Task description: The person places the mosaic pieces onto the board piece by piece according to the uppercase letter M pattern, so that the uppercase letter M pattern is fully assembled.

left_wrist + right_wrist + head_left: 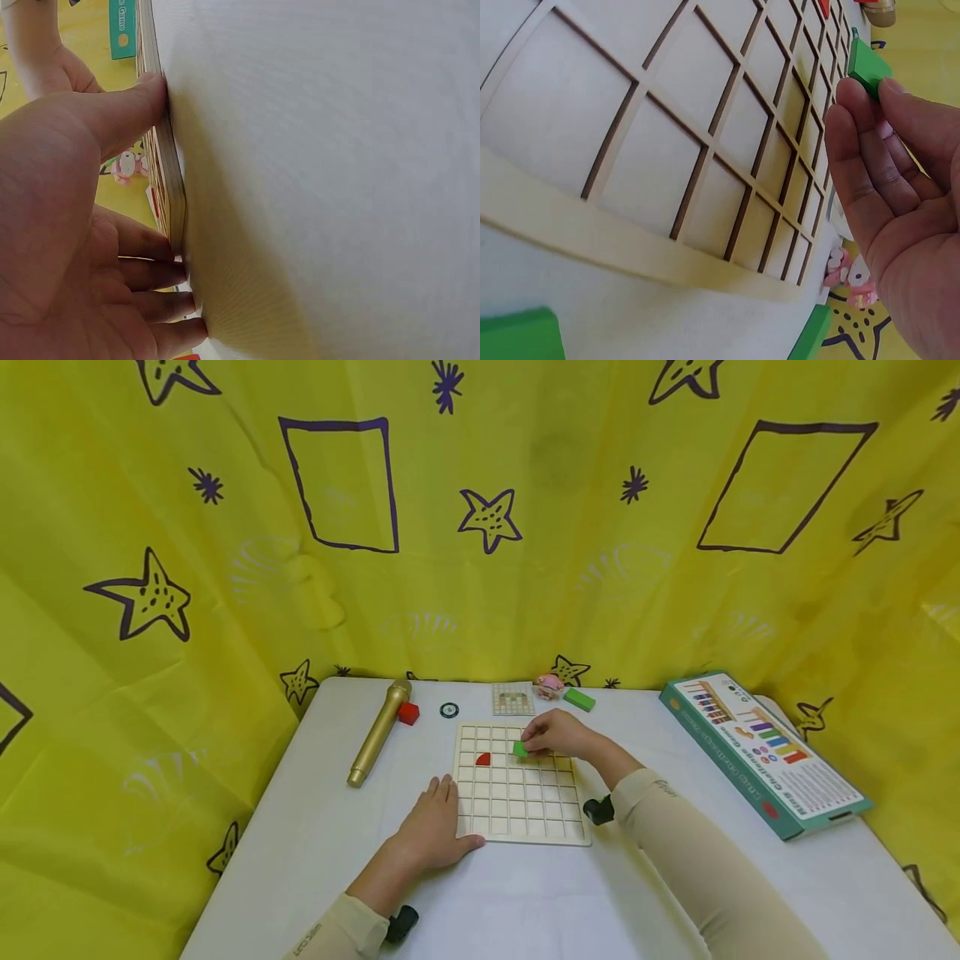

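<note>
A wooden grid board lies on the white table, and a red quarter-round piece sits in one of its upper-left squares. My right hand pinches a small green tile between thumb and fingertips over the board's upper part. In the right wrist view the tile is held up, apart from the grid. At the board's lower-left corner rests my left hand. Its thumb touches the front edge and its extended fingers lie along the left side, as the left wrist view also shows.
Behind the board are a small grid-patterned card, a pink figurine and a green block. To the left lie a gold microphone, a red block and a dark-rimmed disc. A game box lies at right.
</note>
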A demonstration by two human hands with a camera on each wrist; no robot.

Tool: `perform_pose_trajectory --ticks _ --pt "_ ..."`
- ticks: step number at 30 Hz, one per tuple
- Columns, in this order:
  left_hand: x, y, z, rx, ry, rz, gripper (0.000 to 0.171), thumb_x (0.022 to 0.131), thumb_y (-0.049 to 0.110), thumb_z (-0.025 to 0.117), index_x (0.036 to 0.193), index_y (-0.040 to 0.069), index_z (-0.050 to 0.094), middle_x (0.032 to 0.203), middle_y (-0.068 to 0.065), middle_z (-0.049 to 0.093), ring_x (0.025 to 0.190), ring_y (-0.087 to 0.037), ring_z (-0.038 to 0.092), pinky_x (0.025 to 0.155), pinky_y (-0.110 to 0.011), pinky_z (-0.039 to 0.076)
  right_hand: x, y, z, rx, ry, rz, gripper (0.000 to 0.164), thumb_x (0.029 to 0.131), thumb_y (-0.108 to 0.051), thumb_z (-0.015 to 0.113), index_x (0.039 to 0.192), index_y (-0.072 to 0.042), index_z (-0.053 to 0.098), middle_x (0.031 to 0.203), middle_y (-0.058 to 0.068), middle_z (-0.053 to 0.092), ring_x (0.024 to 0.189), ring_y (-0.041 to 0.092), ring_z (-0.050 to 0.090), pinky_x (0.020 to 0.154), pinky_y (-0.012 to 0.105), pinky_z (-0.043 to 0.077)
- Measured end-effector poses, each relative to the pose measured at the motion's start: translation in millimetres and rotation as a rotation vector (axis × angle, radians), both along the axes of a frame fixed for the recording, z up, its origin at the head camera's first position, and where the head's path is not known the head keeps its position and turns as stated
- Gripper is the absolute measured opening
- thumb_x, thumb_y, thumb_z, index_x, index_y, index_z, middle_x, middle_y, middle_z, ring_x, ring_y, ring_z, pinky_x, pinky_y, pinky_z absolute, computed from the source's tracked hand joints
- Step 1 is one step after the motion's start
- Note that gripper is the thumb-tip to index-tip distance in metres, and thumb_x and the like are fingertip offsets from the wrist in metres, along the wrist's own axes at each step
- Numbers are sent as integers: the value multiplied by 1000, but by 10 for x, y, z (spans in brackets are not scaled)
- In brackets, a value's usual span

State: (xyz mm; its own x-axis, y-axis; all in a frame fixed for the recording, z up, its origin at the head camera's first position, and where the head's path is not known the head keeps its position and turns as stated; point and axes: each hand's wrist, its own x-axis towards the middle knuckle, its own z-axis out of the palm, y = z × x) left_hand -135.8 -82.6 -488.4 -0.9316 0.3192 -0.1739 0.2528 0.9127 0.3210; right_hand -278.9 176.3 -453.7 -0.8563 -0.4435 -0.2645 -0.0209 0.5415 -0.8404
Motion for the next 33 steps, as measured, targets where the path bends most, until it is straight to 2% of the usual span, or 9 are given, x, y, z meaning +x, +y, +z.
perform_pose_trajectory --ticks 5,14,21,33 --pt "-1 1 20 4 -6 5 103 85 58 72 151 -11 33 159 -27 30 148 -43 24 117 -52 29 -10 -83 -24 2 -7 9 11 93 -5 71 99 4 72 87 9 72 80 22 71 75 36 60" --pt "-6 -1 19 9 -3 -1 104 85 58 72 150 -12 33 159 -27 29 148 -44 24 116 -53 30 -12 -208 -113 10 39 38 8 93 -6 72 96 2 73 83 5 72 74 15 70 69 30 59" --pt "-6 -3 16 2 -4 -4 104 85 58 72 151 -12 32 159 -27 29 148 -44 23 117 -52 29 -23 -308 -162 -2 -2 15 6 92 -4 72 94 2 72 82 7 71 73 16 70 69 31 60" --pt "6 -2 31 -9 -2 -8 103 86 58 71 151 -11 32 159 -27 29 148 -44 24 116 -52 30 -2 -416 -142 124 73 52 6 92 -6 72 88 -2 73 75 3 69 67 13 65 63 27 56"
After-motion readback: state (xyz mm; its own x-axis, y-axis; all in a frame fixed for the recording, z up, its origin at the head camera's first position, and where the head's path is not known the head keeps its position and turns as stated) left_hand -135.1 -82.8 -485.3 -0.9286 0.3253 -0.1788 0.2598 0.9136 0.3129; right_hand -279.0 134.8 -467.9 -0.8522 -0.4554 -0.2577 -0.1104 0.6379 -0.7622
